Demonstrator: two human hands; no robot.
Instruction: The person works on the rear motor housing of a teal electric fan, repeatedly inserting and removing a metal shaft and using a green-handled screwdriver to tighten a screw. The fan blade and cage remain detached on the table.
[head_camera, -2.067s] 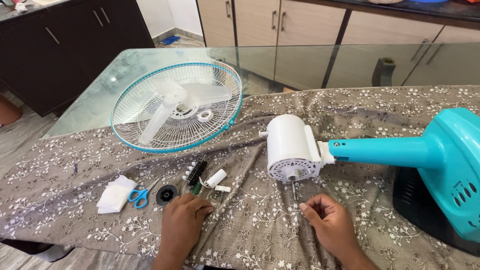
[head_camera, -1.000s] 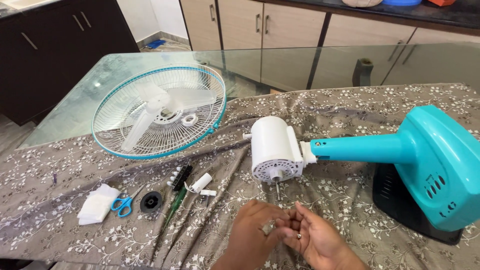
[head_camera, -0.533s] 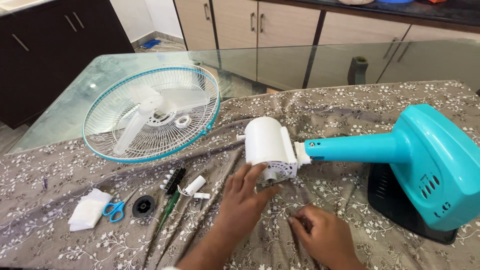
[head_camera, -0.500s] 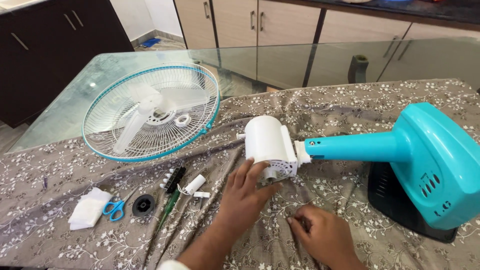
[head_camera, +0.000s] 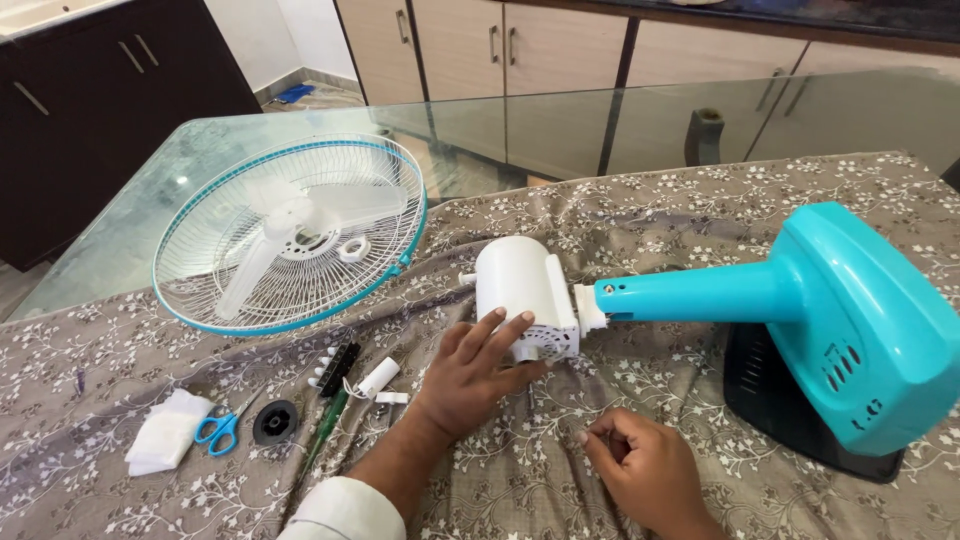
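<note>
While the left hand (head_camera: 470, 375) rests open fingers on the white fan motor housing (head_camera: 522, 297) to steady it, the right hand (head_camera: 645, 470) is curled closed; whether it pinches something, I cannot tell.

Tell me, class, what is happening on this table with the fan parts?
A person is working on a dismantled table fan laid on a flowered cloth. The left hand rests its fingertips on the white motor housing, which joins the teal fan body lying on its side. The right hand is loosely curled on the cloth nearby; whether it holds anything cannot be told. The fan guard with the blades lies apart, and scissors, a screwdriver and small parts sit to the left.
</note>
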